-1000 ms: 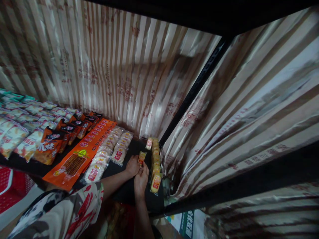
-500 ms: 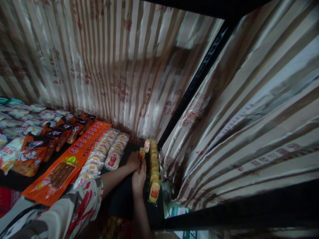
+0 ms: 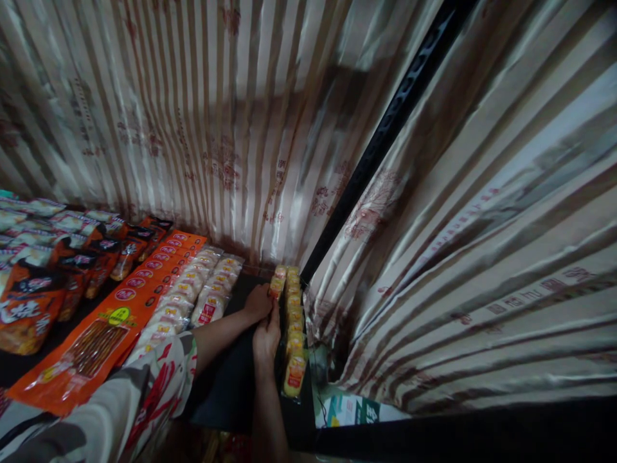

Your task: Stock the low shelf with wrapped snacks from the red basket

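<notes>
One small yellow snack packet (image 3: 276, 287) sits at the fingertips of both hands, over the far right part of a black shelf (image 3: 224, 386). The left hand (image 3: 258, 303) grasps it from its left side with fingers curled in. The right hand (image 3: 267, 335) has its fingers drawn together, pinching the packet's near end; in the dim light the separate fingertips are hard to make out.

Just beyond the fingers lies another yellow packet (image 3: 281, 272), so near the held one that I cannot tell whether they touch. Close to the right of the fingers runs a column of overlapping yellow packets (image 3: 295, 325), the nearest showing a red label. To the left of the fingers are two rows of white snack packets (image 3: 212, 299) in clear wrap, the shorter row being the nearer. Farther left lie long orange bags of brown stick snacks (image 3: 99, 344), then black-topped orange bags (image 3: 29, 308) and white bags (image 3: 36, 235). Well behind the fingers hangs striped sheeting (image 3: 241, 128), and a slanting black post (image 3: 380, 138) rises beyond them to the right.
</notes>
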### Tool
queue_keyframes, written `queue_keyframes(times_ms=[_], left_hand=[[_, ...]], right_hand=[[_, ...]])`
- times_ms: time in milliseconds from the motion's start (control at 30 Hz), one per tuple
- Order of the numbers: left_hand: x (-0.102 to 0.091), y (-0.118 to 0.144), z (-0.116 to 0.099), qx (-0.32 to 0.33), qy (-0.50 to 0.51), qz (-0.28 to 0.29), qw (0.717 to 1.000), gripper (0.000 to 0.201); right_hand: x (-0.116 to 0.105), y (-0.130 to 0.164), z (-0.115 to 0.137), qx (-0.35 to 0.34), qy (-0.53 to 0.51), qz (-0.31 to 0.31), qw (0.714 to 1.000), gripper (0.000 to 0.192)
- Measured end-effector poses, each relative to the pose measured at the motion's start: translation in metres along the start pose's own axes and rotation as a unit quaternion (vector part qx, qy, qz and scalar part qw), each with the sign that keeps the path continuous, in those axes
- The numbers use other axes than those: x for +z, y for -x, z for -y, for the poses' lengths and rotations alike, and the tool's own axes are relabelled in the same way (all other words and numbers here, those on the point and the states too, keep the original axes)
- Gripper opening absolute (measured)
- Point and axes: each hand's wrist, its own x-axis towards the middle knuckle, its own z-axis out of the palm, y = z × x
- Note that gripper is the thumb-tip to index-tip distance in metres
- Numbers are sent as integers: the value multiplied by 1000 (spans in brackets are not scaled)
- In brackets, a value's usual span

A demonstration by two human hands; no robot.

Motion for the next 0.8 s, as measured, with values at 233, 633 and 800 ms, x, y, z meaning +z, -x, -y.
queue_keyframes(times_ms=[233,633,800], left_hand=[[1,-6,-5,1,14,8,1000,21],[5,-10,0,8,80,-22,997,28],[7,-12,2,11,78,-35,996,18]], right_hand=[[1,0,-5,6,-6,-7,1000,58],[5,-6,-20,16,-43,10,999,62],[9,-7,-32,22,-59,14,998,63]])
